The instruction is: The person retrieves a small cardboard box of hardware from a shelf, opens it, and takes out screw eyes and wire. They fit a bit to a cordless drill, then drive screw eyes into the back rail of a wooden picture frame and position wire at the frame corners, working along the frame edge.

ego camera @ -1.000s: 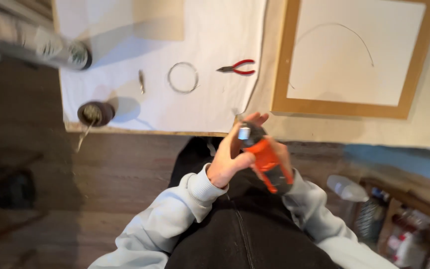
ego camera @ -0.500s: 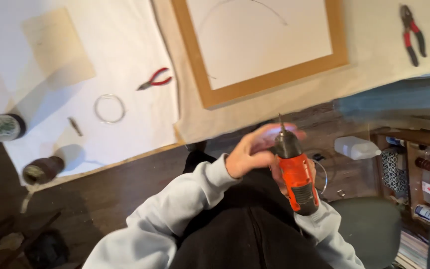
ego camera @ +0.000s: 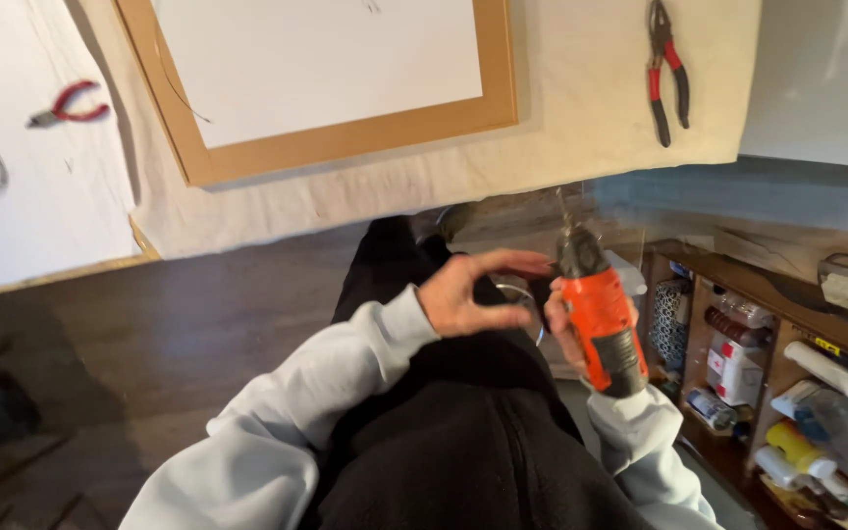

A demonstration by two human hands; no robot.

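Shift: your view has swung right since half a second ago; red pliers now sit far left.
Drill: upright over your lap, right hand clamped around its body.
Left hand: fingers spread apart beside the chuck, holding nothing.
Frame: flat on the worktop.

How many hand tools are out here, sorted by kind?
Orange and grey cordless drill, held in the right hand: 1
Red-handled pliers: 2 (small pair on the white sheet, long pair on the cream cloth)
Total: 3
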